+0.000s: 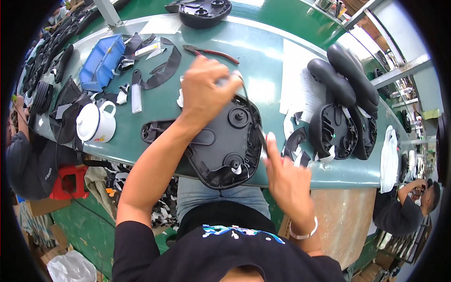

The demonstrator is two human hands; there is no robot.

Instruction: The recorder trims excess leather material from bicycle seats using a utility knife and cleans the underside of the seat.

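Note:
A black bicycle saddle (211, 152) lies upside down at the table's near edge, its moulded underside with two round mounts facing up. My left hand (205, 87) is closed above the saddle's far side, gripping a thin dark strip (244, 89) stretched up from the saddle's right edge. Beside that same edge, my right hand (287, 181) is closed, index finger extended along something thin and dark. I cannot make out what it is. Red-handled pliers (218, 53) lie beyond my left hand.
On the left are a white lidded mug (96, 123), a blue bin (100, 61), a cutter knife (136, 91) and black scraps (164, 73). More saddles (334, 129) sit on the right beside paper sheets (303, 77). Another saddle (199, 16) lies at the far edge. People work at both sides.

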